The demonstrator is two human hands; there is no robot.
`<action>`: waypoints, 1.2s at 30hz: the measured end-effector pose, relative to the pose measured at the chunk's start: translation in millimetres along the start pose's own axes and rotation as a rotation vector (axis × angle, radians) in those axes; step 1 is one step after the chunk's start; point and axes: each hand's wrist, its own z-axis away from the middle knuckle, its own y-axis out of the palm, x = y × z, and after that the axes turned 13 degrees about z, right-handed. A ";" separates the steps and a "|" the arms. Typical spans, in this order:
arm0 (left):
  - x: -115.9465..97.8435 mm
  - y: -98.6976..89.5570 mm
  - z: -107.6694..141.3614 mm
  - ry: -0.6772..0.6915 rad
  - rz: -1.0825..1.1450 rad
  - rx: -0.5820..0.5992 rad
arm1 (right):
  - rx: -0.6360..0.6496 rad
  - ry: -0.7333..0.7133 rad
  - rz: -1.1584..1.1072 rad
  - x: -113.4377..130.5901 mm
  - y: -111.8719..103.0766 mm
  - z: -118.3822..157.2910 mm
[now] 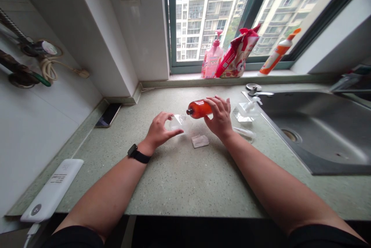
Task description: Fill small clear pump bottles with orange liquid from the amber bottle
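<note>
My right hand [219, 118] grips an orange-red bottle [199, 109] that lies nearly on its side in the air. Its dark, narrow mouth points left, towards a clear plastic container [180, 123]. Around that container curve the thumb and fingers of my left hand [160, 129], which wears a black watch on the wrist. The two vessels are close together; whether they touch, or any liquid flows, I cannot tell. A small folded pale cloth or pad [199, 141] lies on the counter just below them.
Right of my right hand stand a clear pump dispenser [246, 111] and a clear plastic piece [245, 133], beside the steel sink [327, 132]. A phone [108, 115] and white power bank [53, 190] lie left. The windowsill holds a pink pump bottle [212, 60], red bag [239, 53] and orange-white bottle [276, 55].
</note>
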 end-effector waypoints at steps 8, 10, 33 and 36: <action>-0.4 3.6 1.0 0.006 -0.028 -0.012 | -0.031 -0.029 0.038 2.2 -0.8 0.3; -0.3 4.5 1.2 0.008 -0.032 -0.014 | -0.016 -0.026 0.041 1.9 -0.7 0.4; -0.1 8.5 1.3 0.052 -0.071 -0.011 | -0.195 -0.122 0.109 1.8 6.4 2.2; -0.1 8.6 1.0 0.048 -0.075 -0.006 | -0.195 -0.126 0.108 1.0 6.6 2.1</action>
